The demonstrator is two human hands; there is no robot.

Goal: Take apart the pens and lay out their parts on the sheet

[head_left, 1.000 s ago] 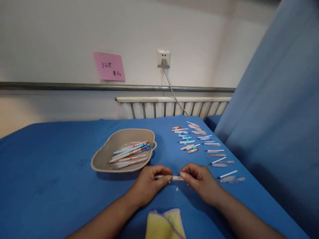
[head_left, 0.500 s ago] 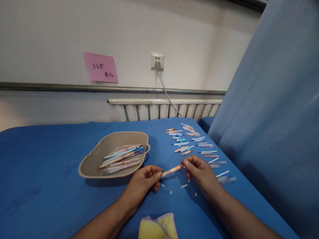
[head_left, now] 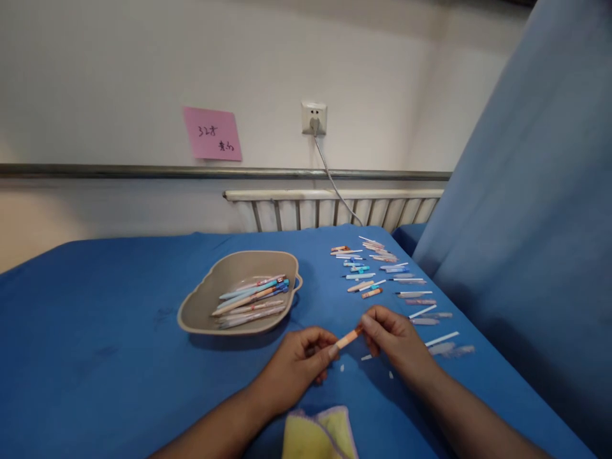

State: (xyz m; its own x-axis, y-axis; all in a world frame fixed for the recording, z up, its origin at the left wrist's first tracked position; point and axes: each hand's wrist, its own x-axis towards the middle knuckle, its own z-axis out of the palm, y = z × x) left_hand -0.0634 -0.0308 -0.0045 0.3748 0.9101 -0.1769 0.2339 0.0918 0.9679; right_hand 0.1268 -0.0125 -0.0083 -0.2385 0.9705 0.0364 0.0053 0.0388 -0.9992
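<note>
An orange pen (head_left: 348, 340) with a brown end is held between my two hands, above the blue-covered surface (head_left: 119, 389). My left hand (head_left: 303, 363) is closed around its left end, hiding that part. The brown right end is pinched by the fingertips of my right hand (head_left: 394, 338). A few small white bits (head_left: 342, 368) lie below the hands, along with a short white stick (head_left: 366, 357). To the right and behind are rows of pen parts (head_left: 373, 293), with barrels, caps and thin white refills.
A beige basin (head_left: 191, 322) with a side handle stands left of the hands, holding several whole pens (head_left: 248, 309). A folded yellow cloth (head_left: 310, 440) lies at the near edge. A blue curtain (head_left: 535, 223) hangs on the right, and a white rail (head_left: 287, 195) runs behind.
The view has shifted slightly, so everything but my hands appears farther right. My hands have come closer together on the pen, and less of it shows between them.
</note>
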